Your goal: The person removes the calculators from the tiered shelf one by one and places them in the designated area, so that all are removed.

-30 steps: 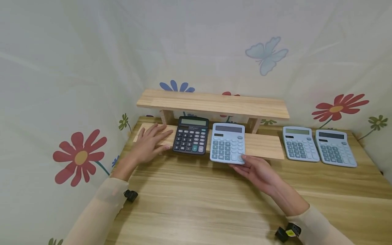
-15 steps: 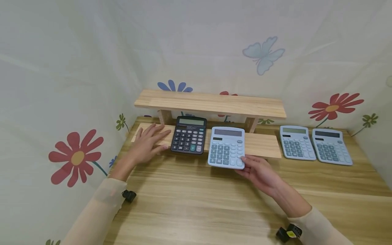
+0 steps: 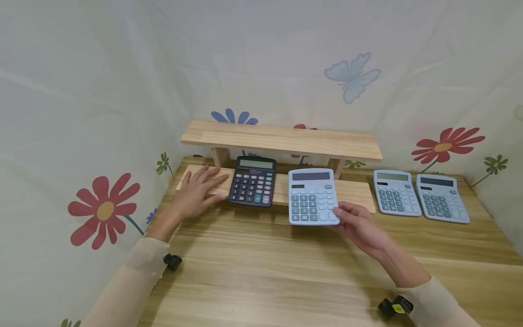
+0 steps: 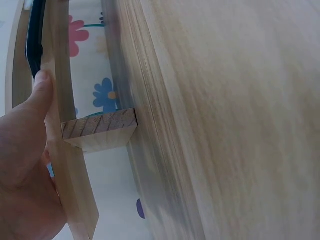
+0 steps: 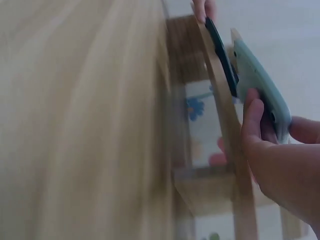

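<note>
My right hand [image 3: 361, 227] pinches a light blue calculator [image 3: 313, 197] by its lower right corner, thumb on the front and fingers behind. In the right wrist view that calculator [image 5: 262, 85] is held up off the lower shelf board, seen edge-on. A black calculator [image 3: 253, 181] lies on the lower shelf board [image 3: 353, 193], left of the blue one. My left hand [image 3: 198, 193] rests on the left end of that board with fingers spread, just beside the black calculator. The left wrist view has the thumb near the black calculator's edge [image 4: 35, 40].
Above and behind runs the upper shelf board [image 3: 282, 138] of the wooden rack. Two more light blue calculators, an inner one [image 3: 397, 193] and an outer one [image 3: 443, 198], lie on the wooden table [image 3: 261, 272] to the right. A flower-printed curtain [image 3: 265, 59] encloses the back and sides.
The held blue calculator has come off the lower board toward me, then shifted right, away from the black calculator. My left hand and the black calculator have stayed in place.
</note>
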Available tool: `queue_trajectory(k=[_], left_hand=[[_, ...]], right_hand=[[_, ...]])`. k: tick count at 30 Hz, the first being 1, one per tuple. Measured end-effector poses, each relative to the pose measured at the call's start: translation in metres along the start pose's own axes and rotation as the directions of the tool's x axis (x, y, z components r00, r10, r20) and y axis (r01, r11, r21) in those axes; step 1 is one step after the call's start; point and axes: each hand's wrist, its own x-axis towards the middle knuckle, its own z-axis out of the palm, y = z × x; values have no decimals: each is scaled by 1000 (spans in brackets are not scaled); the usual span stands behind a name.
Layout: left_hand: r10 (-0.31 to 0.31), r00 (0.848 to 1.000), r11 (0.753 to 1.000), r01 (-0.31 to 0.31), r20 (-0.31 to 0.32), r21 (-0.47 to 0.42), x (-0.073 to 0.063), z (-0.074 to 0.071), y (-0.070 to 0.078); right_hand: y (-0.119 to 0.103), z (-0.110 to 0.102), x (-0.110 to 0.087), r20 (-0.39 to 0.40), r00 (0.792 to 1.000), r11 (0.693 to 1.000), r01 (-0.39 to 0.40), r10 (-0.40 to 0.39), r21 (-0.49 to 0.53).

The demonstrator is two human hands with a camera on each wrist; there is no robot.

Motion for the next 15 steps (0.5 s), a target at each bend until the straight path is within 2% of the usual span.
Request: queue_trajectory(k=[5,9,12,15], left_hand=[[0,1000,1000,0,4,7,0,2,-1],[3,1000,1000,-3,0,12,1,4,-3],[5,1000,1000,-5,-3,9,1,5,-3],[2,1000,1000,-2,-2,7,1,5,-4]], right_hand=[[-21,-20,-18,-12,1000,993,23,-24,-119],[-38,-43,-35,-3,997,975,75,-77,-211],[-47,-64,-48,13,993,965,116,-117,-233],[-51,-88,-60,37,987,965,160,-156,-207]])
